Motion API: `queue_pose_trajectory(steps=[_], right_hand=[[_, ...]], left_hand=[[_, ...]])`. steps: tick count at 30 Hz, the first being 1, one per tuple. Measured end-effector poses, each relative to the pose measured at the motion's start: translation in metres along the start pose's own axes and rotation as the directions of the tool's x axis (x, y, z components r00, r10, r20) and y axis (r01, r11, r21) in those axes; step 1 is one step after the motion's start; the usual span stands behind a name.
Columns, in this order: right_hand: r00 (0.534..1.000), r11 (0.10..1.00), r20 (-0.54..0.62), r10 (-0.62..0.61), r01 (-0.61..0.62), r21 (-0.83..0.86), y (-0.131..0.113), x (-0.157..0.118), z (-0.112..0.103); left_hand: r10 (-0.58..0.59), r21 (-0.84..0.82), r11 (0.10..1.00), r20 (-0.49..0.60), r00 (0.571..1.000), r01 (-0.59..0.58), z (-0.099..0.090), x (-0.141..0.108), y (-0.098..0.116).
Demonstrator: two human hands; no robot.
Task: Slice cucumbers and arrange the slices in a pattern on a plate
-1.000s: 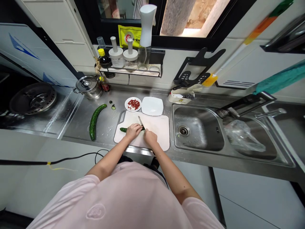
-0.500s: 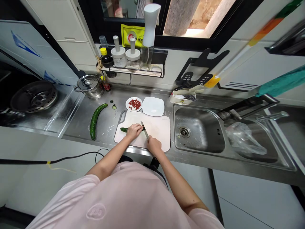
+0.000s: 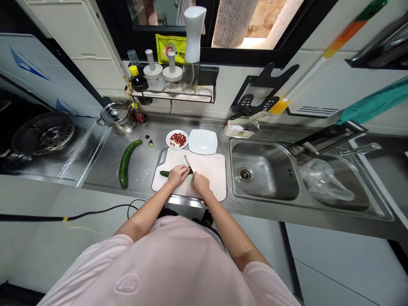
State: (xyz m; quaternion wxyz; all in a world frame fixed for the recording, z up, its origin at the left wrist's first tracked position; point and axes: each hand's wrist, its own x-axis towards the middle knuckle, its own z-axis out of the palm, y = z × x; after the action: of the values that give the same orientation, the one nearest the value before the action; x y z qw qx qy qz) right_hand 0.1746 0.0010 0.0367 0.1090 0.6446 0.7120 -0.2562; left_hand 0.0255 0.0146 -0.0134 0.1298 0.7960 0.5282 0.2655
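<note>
Pressing a short piece of green cucumber (image 3: 165, 173) down on a white plastic cutting board (image 3: 210, 172) with the left hand (image 3: 177, 176), its fingers curled closed over the top, and gripping a kitchen knife (image 3: 188, 163) in the closed right hand (image 3: 200, 183), with the blade standing just beside the left hand. Lying left of the hands on the steel worktop (image 3: 140, 170), a long whole cucumber (image 3: 125, 163) curving beside the board, with small cucumber slices (image 3: 151, 144) sitting farther on. Sitting just beyond the hands, a round white plate (image 3: 170, 144) holding chopped red pieces (image 3: 177, 139), touching a bare square white plate (image 3: 203, 141). Sitting right of the hands, a steel double sink (image 3: 264, 170) holding a crumpled plastic bag (image 3: 325, 180) in its far basin. Standing farther left, a steel pot (image 3: 116, 119), and beyond the hands, a wall shelf (image 3: 175, 97) carrying jars and bottles.
</note>
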Motion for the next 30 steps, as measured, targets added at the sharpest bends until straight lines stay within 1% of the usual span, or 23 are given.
queue_pose_trajectory(steps=[3, 6, 15, 18, 22, 30], right_hand=[[1.0, 1.0, -0.001, -0.003, 0.003, 0.009, -0.001, 0.003, -0.001], [1.0, 1.0, -0.008, 0.002, -0.002, 0.002, 0.0, 0.0, 0.001], [1.0, 0.999, 0.007, 0.024, -0.024, -0.03, 0.016, -0.031, 0.017], [0.999, 0.999, 0.021, 0.033, -0.032, -0.033, 0.017, -0.035, 0.018], [0.999, 0.999, 0.028, 0.034, -0.034, -0.018, 0.015, -0.029, 0.015], [1.0, 1.0, -0.01, 0.011, -0.011, -0.003, 0.004, -0.008, 0.006]], left_hand=[[0.001, -0.004, 1.0, 0.014, 1.0, -0.001, 0.0, 0.0, 0.0], [-0.002, -0.001, 1.0, 0.016, 1.0, 0.002, 0.0, 0.0, 0.0], [-0.002, -0.003, 1.0, 0.002, 1.0, 0.002, 0.003, -0.001, -0.001], [-0.009, -0.003, 1.0, -0.004, 1.0, 0.009, 0.004, -0.001, -0.001], [-0.008, 0.002, 1.0, -0.004, 1.0, 0.008, 0.004, -0.001, -0.001], [-0.003, 0.007, 1.0, -0.003, 1.0, 0.003, 0.004, -0.001, -0.001]])
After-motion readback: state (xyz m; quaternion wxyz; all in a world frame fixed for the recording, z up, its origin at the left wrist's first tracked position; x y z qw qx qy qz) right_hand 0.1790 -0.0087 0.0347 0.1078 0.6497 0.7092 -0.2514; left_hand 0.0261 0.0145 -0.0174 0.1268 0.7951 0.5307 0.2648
